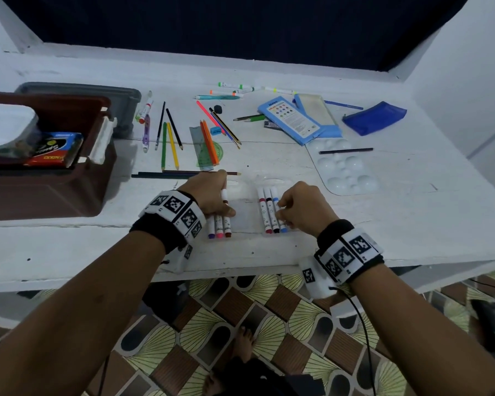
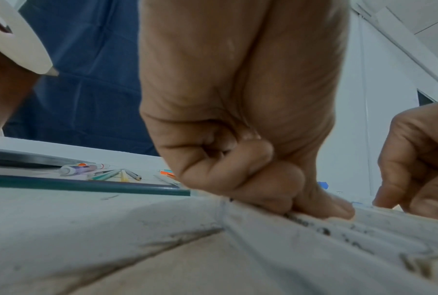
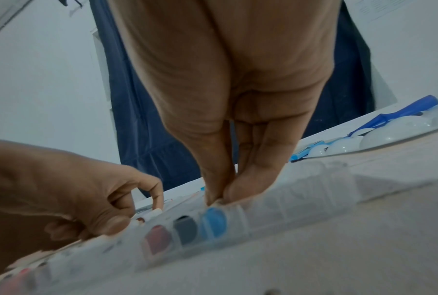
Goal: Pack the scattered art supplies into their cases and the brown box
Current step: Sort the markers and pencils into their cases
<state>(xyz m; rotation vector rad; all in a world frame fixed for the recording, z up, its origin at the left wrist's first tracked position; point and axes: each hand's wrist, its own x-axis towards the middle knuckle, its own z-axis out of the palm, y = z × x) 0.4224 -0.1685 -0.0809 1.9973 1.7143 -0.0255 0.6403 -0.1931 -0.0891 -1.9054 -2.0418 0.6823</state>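
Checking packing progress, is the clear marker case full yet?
Not full: the clear marker case holds three markers at each end, middle slots empty.

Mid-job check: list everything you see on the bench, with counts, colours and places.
Clear plastic marker case: one, front centre, slots partly filled.
Markers in case: three right, three left.
Brown-capped marker: one, gripped by left hand.
Brown plastic box: one, left, holding packets.
Grey bin: one, behind box.
Loose coloured pencils: several, centre.
Green ruler: one, centre.
White paint palette: one, right.
Blue pouch: one, far right.
Light blue packet: one, back right.
Left hand: at case.
Right hand: pinching the case's right side.
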